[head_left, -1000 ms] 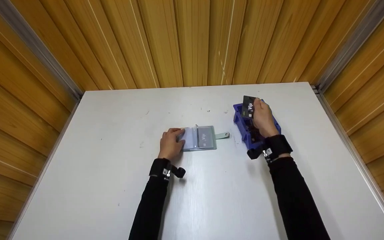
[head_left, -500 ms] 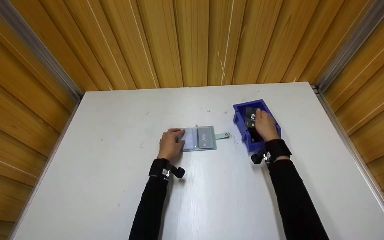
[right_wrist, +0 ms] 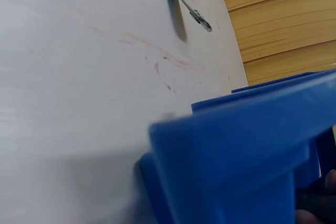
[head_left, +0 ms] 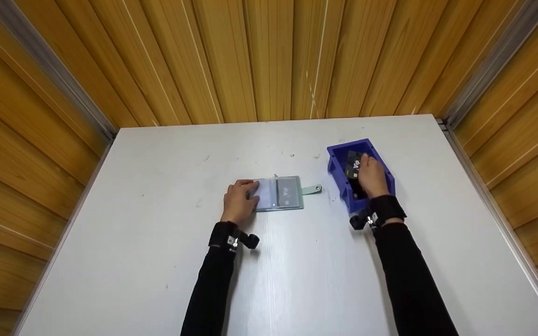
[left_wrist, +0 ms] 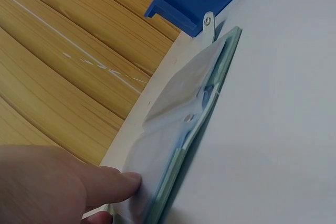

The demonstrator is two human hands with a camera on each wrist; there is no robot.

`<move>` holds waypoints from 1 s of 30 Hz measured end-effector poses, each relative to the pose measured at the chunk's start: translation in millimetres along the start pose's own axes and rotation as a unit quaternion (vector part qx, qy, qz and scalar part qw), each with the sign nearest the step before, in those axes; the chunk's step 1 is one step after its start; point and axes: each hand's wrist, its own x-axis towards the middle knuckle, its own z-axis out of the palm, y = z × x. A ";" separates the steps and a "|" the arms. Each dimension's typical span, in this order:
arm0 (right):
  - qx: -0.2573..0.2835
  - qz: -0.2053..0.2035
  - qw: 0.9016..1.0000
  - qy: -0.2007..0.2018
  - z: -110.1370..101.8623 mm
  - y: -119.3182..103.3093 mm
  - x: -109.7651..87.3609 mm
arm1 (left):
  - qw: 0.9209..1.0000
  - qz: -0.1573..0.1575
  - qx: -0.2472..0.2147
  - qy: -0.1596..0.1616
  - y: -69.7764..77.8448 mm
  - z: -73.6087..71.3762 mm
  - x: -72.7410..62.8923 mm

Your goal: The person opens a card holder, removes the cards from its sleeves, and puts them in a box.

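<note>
two black sleeves (head_left: pixel 213 284) reach in over the near side of the white table (head_left: pixel 297 280), each with a dark wrist camera (head_left: pixel 249 241) strapped on; the left hand (head_left: pixel 239 200) grips the left end of a pale green holder (head_left: pixel 263 193), thumb pressed along the clear page, fingers bent at its left edge; the holder lies spread open around the table's middle, well apart from the left edge; under its right page sits a grey card (head_left: pixel 284 193) marked vip; its strap (head_left: pixel 311 190), with a metal snap at the tip, points at the blue bin (head_left: pixel 357 204) and stops just short of it; the bin stands askew toward the table's far right corner; the right hand (head_left: pixel 372 176) dips into it, pinching a black card (head_left: pixel 353 163) between thumb and fingers; that card, vip printed in white, is tilted inside the bin's far half, below the rim; dark contents beneath are hard to make out; past the table's far edge rises a wall (head_left: pixel 269 60) of wood-grain panels.
</note>
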 end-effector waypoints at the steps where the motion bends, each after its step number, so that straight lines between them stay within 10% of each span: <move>1: -0.011 -0.004 1.000 0.002 0.7 0.3 0.1 | 1.000 0.000 0.000 0.000 -0.1 0.0 0.1; 14: -0.145 -0.089 0.985 -0.007 14.8 7.0 -5.4 | 1.000 0.007 0.001 0.006 -0.4 0.1 -1.6; 30: -0.277 -0.008 0.961 0.017 29.2 -2.0 -8.8 | 1.000 0.016 -0.013 0.006 -3.1 1.0 -2.5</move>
